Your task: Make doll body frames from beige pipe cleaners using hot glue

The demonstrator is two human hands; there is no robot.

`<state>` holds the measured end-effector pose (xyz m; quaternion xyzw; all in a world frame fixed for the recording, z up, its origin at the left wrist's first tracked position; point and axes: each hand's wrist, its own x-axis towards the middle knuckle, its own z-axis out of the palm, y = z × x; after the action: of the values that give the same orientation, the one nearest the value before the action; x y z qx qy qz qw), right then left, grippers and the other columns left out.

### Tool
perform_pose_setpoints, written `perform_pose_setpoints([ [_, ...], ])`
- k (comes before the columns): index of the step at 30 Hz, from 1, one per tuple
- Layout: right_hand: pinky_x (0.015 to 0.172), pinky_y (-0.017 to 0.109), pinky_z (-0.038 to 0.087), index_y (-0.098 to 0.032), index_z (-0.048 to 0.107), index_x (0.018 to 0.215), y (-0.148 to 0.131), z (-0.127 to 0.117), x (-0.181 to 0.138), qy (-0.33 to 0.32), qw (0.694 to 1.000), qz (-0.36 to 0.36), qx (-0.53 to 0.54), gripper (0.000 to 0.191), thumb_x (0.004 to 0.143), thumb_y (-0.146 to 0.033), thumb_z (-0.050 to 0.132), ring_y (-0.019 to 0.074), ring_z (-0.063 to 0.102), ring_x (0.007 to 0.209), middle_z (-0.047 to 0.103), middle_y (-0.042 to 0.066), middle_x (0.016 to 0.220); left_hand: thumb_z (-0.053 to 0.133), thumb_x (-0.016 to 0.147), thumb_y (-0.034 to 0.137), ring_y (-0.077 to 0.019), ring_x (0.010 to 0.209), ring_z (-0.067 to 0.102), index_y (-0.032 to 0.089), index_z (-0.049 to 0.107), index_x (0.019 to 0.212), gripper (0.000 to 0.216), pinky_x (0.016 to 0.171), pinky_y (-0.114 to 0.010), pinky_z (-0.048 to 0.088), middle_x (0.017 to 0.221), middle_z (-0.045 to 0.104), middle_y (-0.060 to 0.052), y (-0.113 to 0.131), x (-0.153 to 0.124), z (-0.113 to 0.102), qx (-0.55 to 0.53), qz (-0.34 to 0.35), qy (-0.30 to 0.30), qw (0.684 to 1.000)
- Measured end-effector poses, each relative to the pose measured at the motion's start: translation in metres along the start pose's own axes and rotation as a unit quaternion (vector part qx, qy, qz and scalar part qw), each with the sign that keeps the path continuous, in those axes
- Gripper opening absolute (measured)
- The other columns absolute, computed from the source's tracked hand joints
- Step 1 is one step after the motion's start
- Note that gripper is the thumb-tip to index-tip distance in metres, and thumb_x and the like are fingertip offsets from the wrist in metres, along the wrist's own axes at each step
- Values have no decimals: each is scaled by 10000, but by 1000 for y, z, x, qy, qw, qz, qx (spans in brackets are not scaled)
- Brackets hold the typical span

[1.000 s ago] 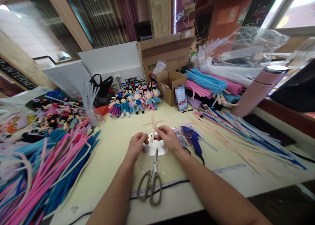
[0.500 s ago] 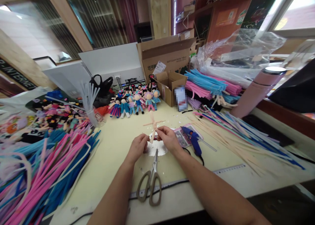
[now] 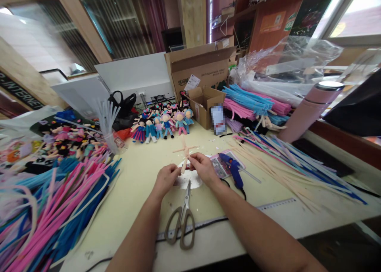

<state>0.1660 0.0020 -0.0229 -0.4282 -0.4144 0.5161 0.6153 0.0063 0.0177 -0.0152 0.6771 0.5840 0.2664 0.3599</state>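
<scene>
A small beige doll frame bent from pipe cleaners [image 3: 186, 151], with crossed arms and strips running down, hangs between my hands over the table. My right hand [image 3: 203, 166] pinches it at the middle from the right. My left hand [image 3: 168, 176] is closed at the lower end of its strips, thumb and fingertip together. Below the hands lie scissors [image 3: 183, 220] with grey-brown handles, blades pointing away from me. A shiny pale sheet [image 3: 190, 180] is partly hidden under the hands. To the right rests a blue glue gun [image 3: 233, 168] with a glue stick in its back.
Finished dolls [image 3: 166, 125] stand in rows before cardboard boxes [image 3: 199, 109]. Pipe cleaner bundles lie left [image 3: 68, 192] and right [image 3: 297, 161]. A pink thermos [image 3: 312, 111] stands at right. A ruler [image 3: 278, 204] and a black cord cross the front. Glue sticks fill a clear cup [image 3: 111, 143].
My left fingers have moved slightly right and up onto the lower end of the beige strips. The right hand keeps its pinch; everything else stays in place.
</scene>
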Motion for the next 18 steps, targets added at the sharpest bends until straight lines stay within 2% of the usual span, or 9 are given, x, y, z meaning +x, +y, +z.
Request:
perform_pose_setpoints([
  [3, 524, 235, 425, -170, 586, 721, 0, 0, 0, 1, 1000, 0, -1, 247, 701, -412, 631, 94, 494, 497, 526, -48, 516, 518, 734, 473, -144, 501, 479, 194, 559, 499, 367, 520, -261, 331, 495, 536, 1, 0, 1, -1, 20, 24, 12, 999],
  [7, 528, 236, 433, -167, 591, 727, 0, 0, 0, 4, 1000, 3, -2, 244, 702, -407, 631, 94, 497, 501, 532, -47, 519, 498, 746, 473, -152, 521, 484, 196, 554, 503, 372, 542, -270, 339, 517, 547, -7, 1, 0, -2, 28, 33, 8, 999],
  [12, 524, 233, 428, -163, 595, 736, 1, 0, 0, 2, 1000, 2, -7, 231, 713, -391, 625, 95, 497, 506, 533, -44, 523, 482, 749, 481, -136, 477, 437, 190, 514, 485, 394, 508, -261, 322, 465, 486, 6, 9, -4, -5, -3, 26, -25, 999],
  [18, 529, 235, 435, -164, 593, 734, 5, 0, 0, 0, 1000, 2, -6, 245, 714, -406, 629, 92, 494, 499, 533, -46, 524, 464, 759, 474, -122, 467, 420, 184, 510, 527, 375, 487, -239, 317, 461, 423, 34, 13, -4, -6, -2, 19, -27, 999],
])
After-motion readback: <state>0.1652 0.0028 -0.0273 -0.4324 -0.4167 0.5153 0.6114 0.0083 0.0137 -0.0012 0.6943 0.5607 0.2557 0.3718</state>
